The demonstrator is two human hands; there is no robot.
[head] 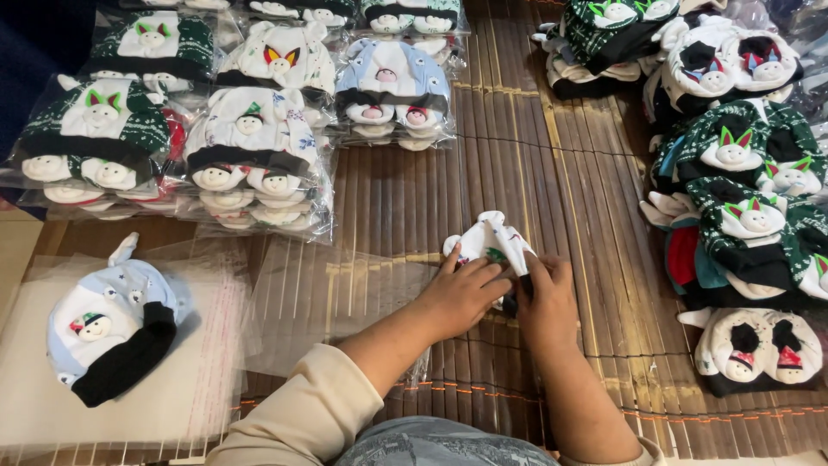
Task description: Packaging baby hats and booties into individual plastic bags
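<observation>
White cap [492,240] pinned under both hands' fingers [490,278].

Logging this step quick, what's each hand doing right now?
Left hand: closed on the small white baby hat, pressing it to the bamboo mat.
Right hand: gripping the same hat's dark edge.

Two hands press on a small white baby hat [490,243] on the bamboo mat [552,181]. The left hand [463,295] and right hand [545,302] touch. A blue hat [108,328] lies on clear bags [216,345] nearby.
</observation>
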